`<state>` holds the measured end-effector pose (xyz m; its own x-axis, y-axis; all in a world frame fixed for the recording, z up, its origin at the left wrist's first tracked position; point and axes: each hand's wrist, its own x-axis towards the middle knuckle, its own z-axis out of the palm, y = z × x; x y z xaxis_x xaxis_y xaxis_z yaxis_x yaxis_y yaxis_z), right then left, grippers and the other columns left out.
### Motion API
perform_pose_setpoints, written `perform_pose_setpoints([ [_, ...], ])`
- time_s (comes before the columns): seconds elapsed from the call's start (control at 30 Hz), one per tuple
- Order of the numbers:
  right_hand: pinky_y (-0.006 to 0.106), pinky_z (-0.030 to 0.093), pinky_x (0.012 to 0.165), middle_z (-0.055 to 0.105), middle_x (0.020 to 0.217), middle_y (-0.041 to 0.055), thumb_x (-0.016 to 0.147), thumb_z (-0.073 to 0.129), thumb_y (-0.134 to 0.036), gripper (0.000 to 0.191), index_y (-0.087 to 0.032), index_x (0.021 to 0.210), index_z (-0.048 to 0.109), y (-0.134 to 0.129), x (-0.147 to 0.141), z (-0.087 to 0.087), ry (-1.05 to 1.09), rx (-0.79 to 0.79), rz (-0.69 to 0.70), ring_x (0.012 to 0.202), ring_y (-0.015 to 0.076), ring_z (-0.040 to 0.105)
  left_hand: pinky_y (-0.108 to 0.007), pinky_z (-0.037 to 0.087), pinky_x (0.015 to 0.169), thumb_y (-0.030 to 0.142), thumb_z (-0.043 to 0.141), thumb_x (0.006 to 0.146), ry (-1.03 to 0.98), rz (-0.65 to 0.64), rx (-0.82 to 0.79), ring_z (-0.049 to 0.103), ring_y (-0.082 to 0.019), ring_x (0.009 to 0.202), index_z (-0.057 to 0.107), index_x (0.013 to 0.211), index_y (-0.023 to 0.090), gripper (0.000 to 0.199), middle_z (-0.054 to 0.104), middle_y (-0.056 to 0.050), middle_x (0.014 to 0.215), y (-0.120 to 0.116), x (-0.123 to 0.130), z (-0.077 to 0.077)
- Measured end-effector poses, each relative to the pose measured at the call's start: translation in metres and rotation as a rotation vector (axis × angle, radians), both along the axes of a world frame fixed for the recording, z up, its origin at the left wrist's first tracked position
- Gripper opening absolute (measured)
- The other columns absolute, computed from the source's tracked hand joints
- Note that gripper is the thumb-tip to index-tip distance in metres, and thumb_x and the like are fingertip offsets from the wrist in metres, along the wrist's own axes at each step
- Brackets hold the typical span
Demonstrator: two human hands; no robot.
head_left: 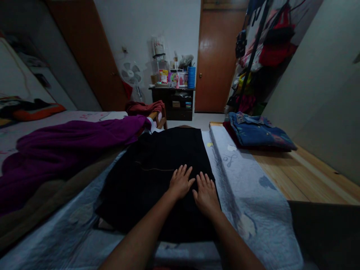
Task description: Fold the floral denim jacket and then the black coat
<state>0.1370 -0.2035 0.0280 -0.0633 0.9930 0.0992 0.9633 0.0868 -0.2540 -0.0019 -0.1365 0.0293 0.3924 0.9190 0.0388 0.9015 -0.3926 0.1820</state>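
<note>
A black garment (135, 191) lies spread on the light blue patterned bedding (244, 191). My left hand (180, 182) rests flat on the garment, right of its middle, with the fingers apart. Close beside it, my right hand (206, 193) lies on the cloth near the right edge, its fingers stretched out. The two hands do not touch, and neither holds anything. A thin light brown line runs across the black cloth to the left of my left hand.
A purple blanket (73, 144) is heaped on the left. Folded blue clothing (257, 129) sits on a wooden surface (284, 172) at the right. Farther back are a fan (131, 73), a dark cabinet (171, 101), a brown door (212, 60) and hanging clothes and bags (274, 52).
</note>
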Motion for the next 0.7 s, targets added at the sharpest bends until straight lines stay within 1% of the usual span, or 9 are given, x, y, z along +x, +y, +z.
perform_pose_setpoints([
  [0.1,0.046,0.015,0.115,0.023,0.157,0.0091,0.088,0.045,-0.032,0.064,-0.014,0.148,0.033,0.0,0.0,-0.001,0.004,-0.005,-0.001,0.145,0.0276,0.017,-0.048,0.021,0.115,0.061,0.027,0.094,-0.001,0.037,-0.028,0.021,-0.03,0.144,0.029,0.149,0.024,0.066,0.027,-0.013,0.156,0.017,0.005,-0.001],
  [0.17,0.046,0.016,0.115,0.024,0.157,0.0091,0.088,0.045,-0.033,0.065,-0.014,0.149,0.031,0.001,-0.001,-0.001,0.012,-0.006,-0.002,0.145,0.0275,0.017,-0.05,0.02,0.114,0.063,0.028,0.093,0.0,0.057,-0.037,0.019,-0.032,0.144,0.03,0.149,0.025,0.068,0.024,-0.013,0.157,0.031,0.011,-0.001],
  [0.27,0.047,0.016,0.115,0.024,0.156,0.01,0.088,0.045,-0.032,0.064,-0.013,0.148,0.033,0.001,-0.001,-0.002,0.028,0.001,-0.002,0.145,0.0283,0.018,-0.05,0.016,0.116,0.058,0.032,0.093,-0.004,0.029,0.013,0.014,-0.029,0.146,0.031,0.148,0.026,0.064,0.018,-0.01,0.159,0.053,0.019,0.001],
  [0.33,0.048,0.016,0.116,0.024,0.156,0.0107,0.087,0.046,-0.032,0.064,-0.012,0.147,0.035,0.0,-0.001,-0.003,0.039,0.009,0.001,0.145,0.029,0.018,-0.047,0.013,0.116,0.052,0.033,0.095,-0.008,-0.024,0.038,0.014,-0.026,0.146,0.032,0.148,0.025,0.06,0.019,-0.009,0.159,0.068,0.022,0.003],
  [0.4,0.048,0.016,0.116,0.024,0.156,0.0108,0.087,0.046,-0.031,0.063,-0.013,0.147,0.036,0.0,-0.001,-0.004,0.051,0.02,0.006,0.145,0.0297,0.018,-0.047,0.013,0.117,0.051,0.034,0.095,-0.007,-0.047,0.008,0.016,-0.024,0.146,0.031,0.148,0.025,0.059,0.023,-0.009,0.158,0.084,0.024,0.006],
  [0.57,0.05,0.017,0.115,0.023,0.156,0.0098,0.087,0.047,-0.033,0.063,-0.015,0.147,0.036,0.001,-0.001,-0.009,0.062,0.041,0.003,0.145,0.0306,0.017,-0.05,0.018,0.114,0.062,0.031,0.092,0.006,0.001,-0.126,0.021,-0.03,0.144,0.032,0.147,0.027,0.066,0.028,-0.011,0.156,0.12,0.03,0.012],
  [0.63,0.05,0.017,0.115,0.023,0.157,0.0088,0.088,0.047,-0.034,0.063,-0.017,0.147,0.035,0.002,-0.001,-0.011,0.066,0.052,0.006,0.145,0.0305,0.017,-0.054,0.019,0.112,0.065,0.03,0.09,0.008,0.02,-0.144,0.021,-0.034,0.143,0.033,0.147,0.028,0.068,0.028,-0.012,0.156,0.128,0.035,0.012],
  [0.7,0.05,0.016,0.115,0.023,0.157,0.0076,0.088,0.048,-0.035,0.063,-0.019,0.147,0.035,0.001,-0.001,-0.012,0.07,0.054,0.007,0.145,0.0304,0.018,-0.058,0.018,0.111,0.068,0.03,0.088,0.013,0.045,-0.15,0.02,-0.037,0.143,0.033,0.147,0.028,0.071,0.027,-0.012,0.156,0.132,0.039,0.01],
])
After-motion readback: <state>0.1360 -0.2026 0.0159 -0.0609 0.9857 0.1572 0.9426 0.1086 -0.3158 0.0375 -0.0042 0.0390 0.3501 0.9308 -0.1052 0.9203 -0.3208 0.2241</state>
